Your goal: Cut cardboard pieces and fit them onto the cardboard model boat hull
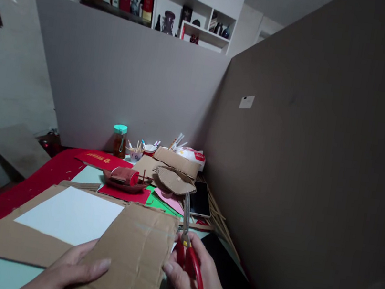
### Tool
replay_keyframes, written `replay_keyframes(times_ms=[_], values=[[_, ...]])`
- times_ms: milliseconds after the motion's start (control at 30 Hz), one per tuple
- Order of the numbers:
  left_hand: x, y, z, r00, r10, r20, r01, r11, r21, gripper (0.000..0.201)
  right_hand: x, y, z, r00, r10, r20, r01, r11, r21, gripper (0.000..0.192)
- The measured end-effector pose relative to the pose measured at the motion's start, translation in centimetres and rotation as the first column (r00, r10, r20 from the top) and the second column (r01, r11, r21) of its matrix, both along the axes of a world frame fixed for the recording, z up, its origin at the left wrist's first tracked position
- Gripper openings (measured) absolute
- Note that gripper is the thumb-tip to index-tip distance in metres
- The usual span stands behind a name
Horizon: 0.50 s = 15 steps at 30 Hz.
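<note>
My left hand [78, 267] grips a creased piece of brown cardboard [134, 247] by its left side, thumb on top. In my right hand [200, 271] are red-handled scissors [186, 230], their blades pointing up and away, apparently closed, beside the cardboard's right edge. My right thumb and fingertips are near that edge; whether they touch it I cannot tell. Under the held piece lies a larger cardboard sheet [21, 244] with a white sheet of paper [71, 213] on it. Farther back stands a brown model boat [125, 180] with a red canopy.
Behind the boat are a leaf-shaped cardboard piece [174, 180], a bottle with a teal lid [119, 141], a cup of cotton swabs [136, 154] and a dark tablet [201, 199]. Thin sticks [218, 216] lie along the right. Grey panels [132, 82] enclose the back and right side.
</note>
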State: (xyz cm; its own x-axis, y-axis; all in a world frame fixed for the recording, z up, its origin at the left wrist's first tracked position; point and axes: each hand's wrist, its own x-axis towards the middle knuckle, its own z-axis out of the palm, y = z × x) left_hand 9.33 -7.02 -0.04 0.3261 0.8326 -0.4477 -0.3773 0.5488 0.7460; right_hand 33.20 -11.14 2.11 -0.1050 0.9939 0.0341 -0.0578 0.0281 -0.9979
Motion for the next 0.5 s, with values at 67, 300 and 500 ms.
replay_keyframes(times_ms=[67,300,500], values=[[0.9,-0.1,0.2,1.0,-0.013,0.013,0.013,1.0,0.009,0.089,0.1,0.2,-1.0,0.995,-0.09,0.052,0.086,0.994,0.069,0.034],[3.1,0.2,1.2,0.997,0.019,-0.074,-0.02,1.0,-0.013,0.085,2.7,1.6,-1.7,0.746,-0.597,0.293,0.473,0.786,0.397,0.028],[1.9,2.1,4.5,0.982,0.149,-0.115,-0.157,0.985,-0.068,0.069,8.7,-1.1,1.3,0.607,-0.713,0.35,0.566,0.698,0.438,0.029]])
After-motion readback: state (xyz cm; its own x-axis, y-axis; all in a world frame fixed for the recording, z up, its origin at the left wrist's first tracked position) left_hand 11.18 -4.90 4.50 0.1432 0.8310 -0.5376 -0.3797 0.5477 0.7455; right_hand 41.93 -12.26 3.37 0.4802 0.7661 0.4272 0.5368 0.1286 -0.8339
